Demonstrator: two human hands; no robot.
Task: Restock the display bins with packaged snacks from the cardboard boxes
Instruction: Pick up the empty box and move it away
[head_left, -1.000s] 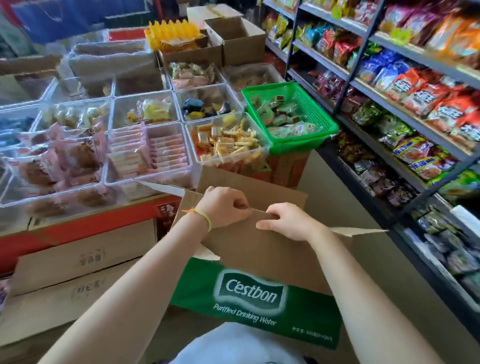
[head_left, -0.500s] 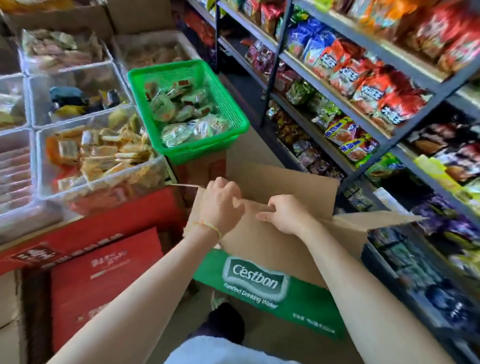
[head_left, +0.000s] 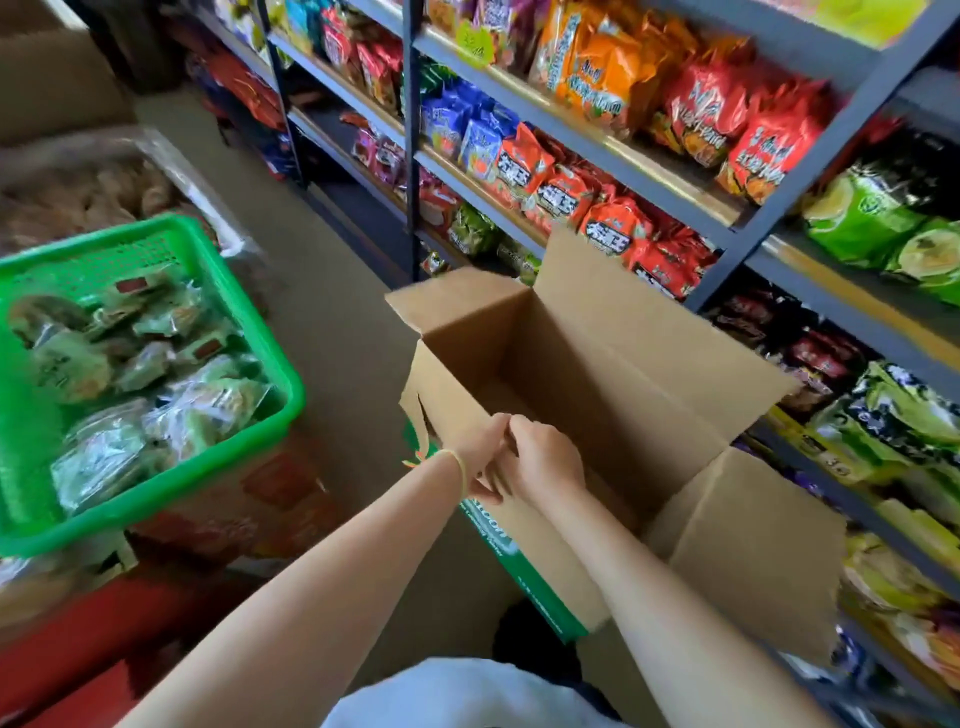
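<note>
A brown cardboard box (head_left: 597, 374) with a green printed band stands open in the aisle, its flaps spread and its inside looking bare. My left hand (head_left: 480, 457) and my right hand (head_left: 543, 460) sit together at the near rim, both gripping the box's near wall. A green plastic basket (head_left: 280, 410) of green-wrapped snacks sits at the left on a red carton. A clear display bin (head_left: 93, 187) with brown snacks lies behind it.
Dark metal shelving (head_left: 566, 130) packed with bagged snacks runs along the right, close behind the box. Red cartons (head_left: 218, 525) sit under the basket at lower left. Tan floor (head_left: 332, 312) shows between basket and shelves.
The view has swung right, from the bins toward the shelves. The box's near flap, held upright before, is down and the box stands open. Both hands have come together at the near rim.
</note>
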